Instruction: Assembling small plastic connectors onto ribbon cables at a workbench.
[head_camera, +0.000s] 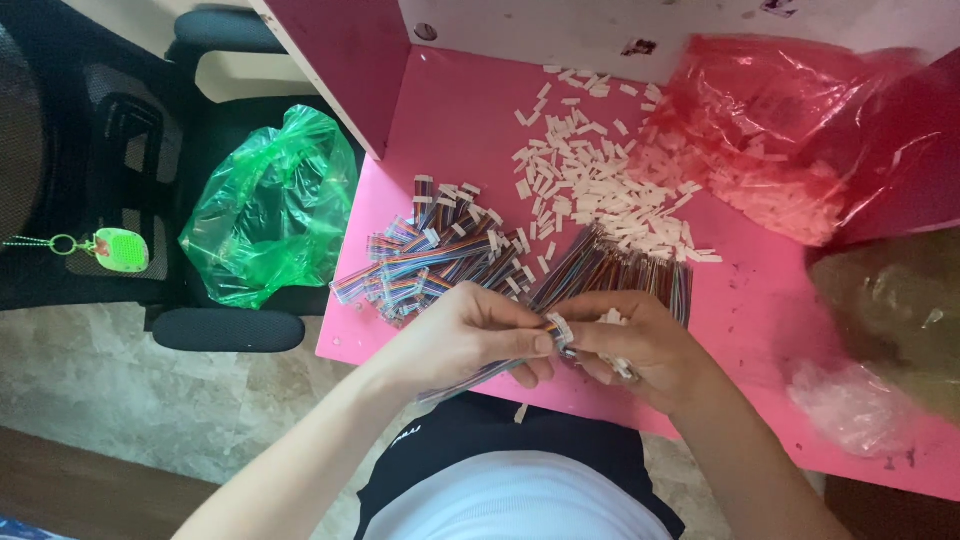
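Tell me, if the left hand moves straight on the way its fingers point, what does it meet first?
Probably the right hand: the left hand points right at it, their fingertips already meeting around a white connector.

Home piecework bench, connector heap (590, 180), office chair (130, 170)

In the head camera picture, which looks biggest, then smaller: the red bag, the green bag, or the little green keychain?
1. Red bag
2. Green bag, lower down on the chair, so it may look smaller than it really is
3. Keychain, clearly smallest

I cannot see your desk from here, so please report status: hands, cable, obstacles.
Left hand pinching rainbow ribbon cable. Right hand at its white connector. Nothing between them.
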